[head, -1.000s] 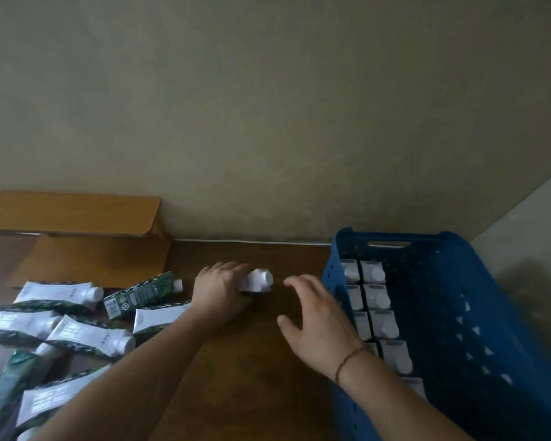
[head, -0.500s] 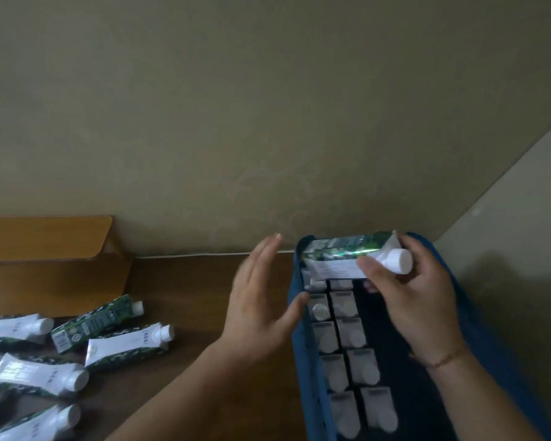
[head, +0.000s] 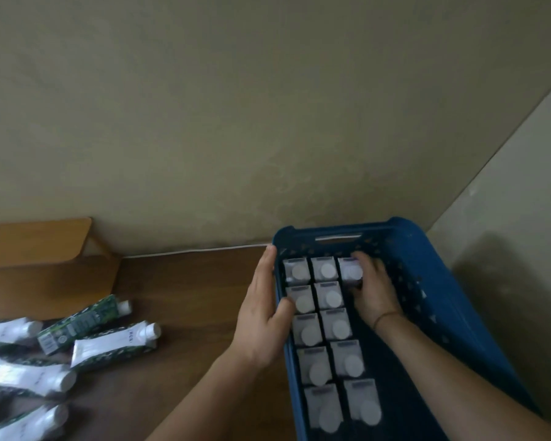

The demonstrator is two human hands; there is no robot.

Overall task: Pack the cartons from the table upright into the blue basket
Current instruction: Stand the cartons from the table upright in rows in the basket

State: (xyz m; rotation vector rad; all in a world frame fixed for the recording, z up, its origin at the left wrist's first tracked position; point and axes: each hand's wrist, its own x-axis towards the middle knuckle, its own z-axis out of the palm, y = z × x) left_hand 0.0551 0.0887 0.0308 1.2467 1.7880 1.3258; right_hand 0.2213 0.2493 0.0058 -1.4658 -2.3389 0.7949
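Note:
The blue basket (head: 433,278) stands at the right of the brown table (head: 188,297). Inside it, several white-capped cartons stand upright in two rows along the left wall. My right hand (head: 374,291) is inside the basket, wrapped around one upright carton (head: 350,271) that begins a third row at the far end. My left hand (head: 263,313) grips the basket's left rim, thumb hooked inside. Several green-and-white cartons (head: 115,340) lie on their sides on the table at the left.
A wooden shelf piece (head: 35,249) sits against the wall at the back left. The wall runs close behind the basket, and a second wall meets it at the right. A white cable (head: 198,249) runs along the table's back edge.
My right hand has lowered the carton from above the basket's far rim down into the basket and stood it upright. My left hand has moved onto the basket's left rim.

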